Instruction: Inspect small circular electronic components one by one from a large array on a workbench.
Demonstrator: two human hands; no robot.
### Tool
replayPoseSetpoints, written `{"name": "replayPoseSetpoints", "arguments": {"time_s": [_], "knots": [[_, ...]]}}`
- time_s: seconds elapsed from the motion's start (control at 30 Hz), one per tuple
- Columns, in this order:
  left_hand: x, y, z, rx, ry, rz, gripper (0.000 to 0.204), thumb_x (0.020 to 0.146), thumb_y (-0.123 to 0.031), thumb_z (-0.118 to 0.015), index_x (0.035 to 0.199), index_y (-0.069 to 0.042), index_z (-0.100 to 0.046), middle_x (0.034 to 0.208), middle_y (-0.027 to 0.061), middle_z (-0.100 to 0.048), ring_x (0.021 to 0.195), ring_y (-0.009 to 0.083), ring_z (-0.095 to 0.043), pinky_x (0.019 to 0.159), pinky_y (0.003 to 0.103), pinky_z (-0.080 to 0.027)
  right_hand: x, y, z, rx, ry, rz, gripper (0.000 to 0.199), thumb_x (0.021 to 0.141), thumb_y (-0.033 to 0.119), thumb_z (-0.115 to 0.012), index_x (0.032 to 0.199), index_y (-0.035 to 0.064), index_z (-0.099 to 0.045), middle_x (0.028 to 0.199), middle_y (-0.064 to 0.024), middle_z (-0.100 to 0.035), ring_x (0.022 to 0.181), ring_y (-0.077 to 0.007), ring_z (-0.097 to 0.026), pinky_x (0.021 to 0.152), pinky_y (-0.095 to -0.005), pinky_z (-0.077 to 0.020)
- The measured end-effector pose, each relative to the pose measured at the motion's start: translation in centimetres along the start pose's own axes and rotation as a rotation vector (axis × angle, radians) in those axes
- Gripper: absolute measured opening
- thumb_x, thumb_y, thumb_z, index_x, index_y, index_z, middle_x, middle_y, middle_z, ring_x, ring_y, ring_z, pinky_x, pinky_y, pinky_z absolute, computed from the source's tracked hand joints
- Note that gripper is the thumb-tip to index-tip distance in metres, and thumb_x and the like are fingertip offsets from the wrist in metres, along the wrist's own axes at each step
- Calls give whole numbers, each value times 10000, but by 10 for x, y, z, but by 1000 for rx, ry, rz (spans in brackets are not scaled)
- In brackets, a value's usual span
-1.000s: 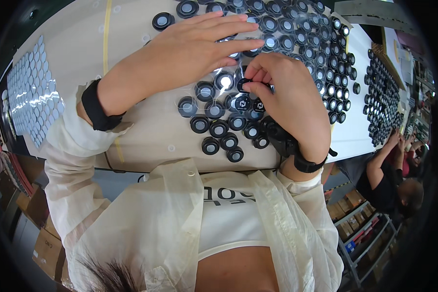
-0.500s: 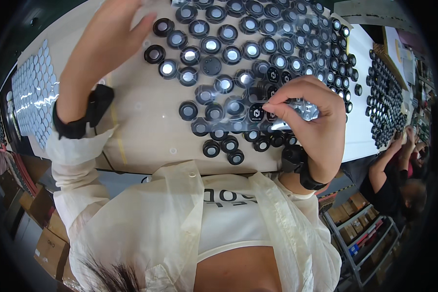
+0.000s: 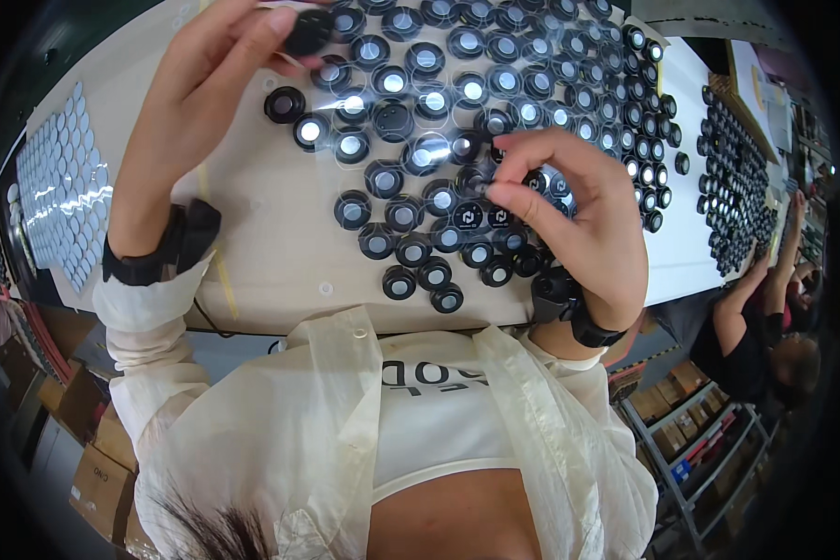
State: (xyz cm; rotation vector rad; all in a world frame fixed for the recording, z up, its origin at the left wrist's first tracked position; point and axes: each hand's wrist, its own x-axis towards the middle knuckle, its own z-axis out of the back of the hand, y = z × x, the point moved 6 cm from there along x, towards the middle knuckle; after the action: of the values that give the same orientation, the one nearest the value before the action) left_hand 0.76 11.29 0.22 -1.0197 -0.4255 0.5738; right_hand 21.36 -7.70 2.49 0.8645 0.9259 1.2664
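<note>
My left hand (image 3: 210,79), at the upper left, is closed on a black round cap-like piece (image 3: 309,34), slightly blurred, with thumb and fingers at its side. My right hand (image 3: 574,201) pinches a clear plastic sheet (image 3: 427,149) between thumb and forefinger. Round black stickers (image 3: 468,217) with a white mark show near its fingertips. Glare on the sheet hides part of its outline. Beneath and around it stand many black round pieces (image 3: 352,210) with pale grey centres. One piece (image 3: 393,120) has an all-dark top with small dots.
A sheet of white discs (image 3: 61,187) lies at the table's left. More black pieces (image 3: 733,187) cover a white surface at the far right, where another person (image 3: 765,317) works. Cardboard boxes (image 3: 101,485) stand below left, and a metal rack (image 3: 691,467) below right.
My left hand has come down into fuller view, now with a black round piece in its fingers. My right hand has shifted slightly left and up with the sheet.
</note>
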Motion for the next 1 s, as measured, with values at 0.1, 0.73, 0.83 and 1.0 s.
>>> {"name": "replayPoseSetpoints", "arguments": {"time_s": [0.1,0.73,0.83,1.0], "knots": [[-1,-13,-36,-447,188,141,302,1062,-162,-483,1312,-18,-570,1232,94,-651,993,122,-636,869,263,-524,3,7,2,76,-127,0,145,807,12,-765,907,-26,-667,859,-73,-679,832,-149,-636,795,-271,-486],[-19,-49,-86,-535,48,111,472,853,98,-703,1304,47,-573,1164,132,-691,992,149,-694,889,267,-564,10,-6,-18,512,-367,60,191,857,-44,-745,1044,-53,-703,1051,-145,-730,965,-169,-688,893,-287,-539],[-19,-49,-87,-565,30,121,469,851,109,-698,1300,51,-574,1144,139,-696,1002,162,-703,892,266,-569,9,-5,-18,517,-379,45,191,851,-46,-749,1038,-54,-708,1044,-146,-735,978,-173,-694,886,-286,-542],[-19,-50,-87,-555,21,115,459,851,119,-688,1293,59,-577,1136,147,-698,1004,172,-709,897,268,-573,8,-5,-18,498,-383,33,187,847,-50,-751,1030,-54,-713,1033,-144,-739,967,-167,-694,884,-282,-542]]}}
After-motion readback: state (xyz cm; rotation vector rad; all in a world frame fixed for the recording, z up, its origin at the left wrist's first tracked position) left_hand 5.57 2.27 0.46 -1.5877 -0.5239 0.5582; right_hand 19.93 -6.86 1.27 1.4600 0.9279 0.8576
